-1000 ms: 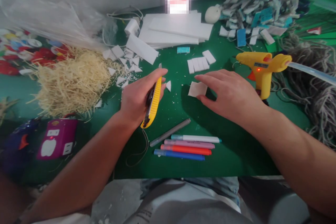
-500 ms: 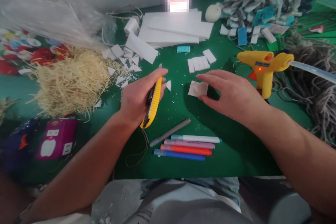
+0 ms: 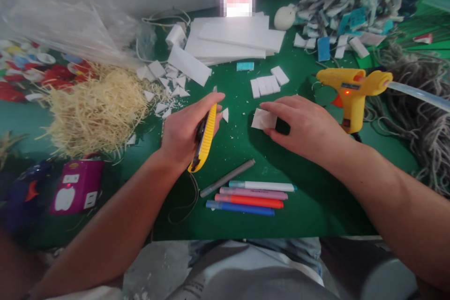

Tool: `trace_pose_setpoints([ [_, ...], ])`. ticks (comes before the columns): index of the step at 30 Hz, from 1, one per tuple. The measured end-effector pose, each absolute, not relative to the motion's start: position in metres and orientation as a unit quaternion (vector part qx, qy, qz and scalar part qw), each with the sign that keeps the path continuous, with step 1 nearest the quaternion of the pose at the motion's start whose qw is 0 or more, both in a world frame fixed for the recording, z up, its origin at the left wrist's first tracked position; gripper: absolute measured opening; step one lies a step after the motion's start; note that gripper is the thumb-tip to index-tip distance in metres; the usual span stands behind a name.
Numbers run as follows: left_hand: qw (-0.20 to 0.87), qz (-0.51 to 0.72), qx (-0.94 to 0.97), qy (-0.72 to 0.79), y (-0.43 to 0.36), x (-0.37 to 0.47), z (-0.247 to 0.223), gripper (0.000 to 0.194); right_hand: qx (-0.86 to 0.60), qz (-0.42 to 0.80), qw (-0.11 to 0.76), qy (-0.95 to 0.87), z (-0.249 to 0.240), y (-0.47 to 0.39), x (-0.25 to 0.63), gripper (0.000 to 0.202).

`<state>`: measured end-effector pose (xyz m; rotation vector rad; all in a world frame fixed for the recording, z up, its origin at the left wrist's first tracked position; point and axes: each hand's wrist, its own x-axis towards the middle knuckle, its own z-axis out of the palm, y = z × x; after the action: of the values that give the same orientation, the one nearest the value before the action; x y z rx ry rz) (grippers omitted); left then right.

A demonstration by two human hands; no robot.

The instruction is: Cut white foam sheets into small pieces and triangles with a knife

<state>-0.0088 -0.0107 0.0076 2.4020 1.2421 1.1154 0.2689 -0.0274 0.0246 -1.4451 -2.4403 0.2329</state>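
My left hand (image 3: 190, 124) is closed round a yellow box cutter (image 3: 207, 138), whose blade tip points away from me. A small white triangle of foam (image 3: 225, 115) lies just right of those fingertips. On the green table, a white square piece (image 3: 263, 119) sits between the thumb and fingers of my right hand (image 3: 298, 119), which touch its far and near edges. Beyond it are several white foam rectangles (image 3: 267, 85) in a row and a small teal block (image 3: 245, 66). White offcuts (image 3: 172, 79) are scattered past my left hand.
A yellow glue gun (image 3: 351, 89) with its red light on stands at right, beside grey yarn (image 3: 418, 117). White foam sheets (image 3: 228, 40) lie at the back. Straw shreds (image 3: 98, 108) and a magenta box (image 3: 78, 187) are at left. Several markers (image 3: 253, 198) lie in front.
My right hand has shifted slightly left, and its fingers have come in over the white square piece. My left hand and the box cutter have stayed put.
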Motion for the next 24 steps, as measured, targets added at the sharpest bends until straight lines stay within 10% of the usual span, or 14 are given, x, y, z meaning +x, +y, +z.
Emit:
trace_pose_setpoints([
  [24, 0.113, 0.381, 0.817, 0.417, -0.011, -0.0078, 0.0081, 0.033, -0.523, 0.051, 0.202, -0.827, 0.0246, -0.034, 0.267, 0.05],
])
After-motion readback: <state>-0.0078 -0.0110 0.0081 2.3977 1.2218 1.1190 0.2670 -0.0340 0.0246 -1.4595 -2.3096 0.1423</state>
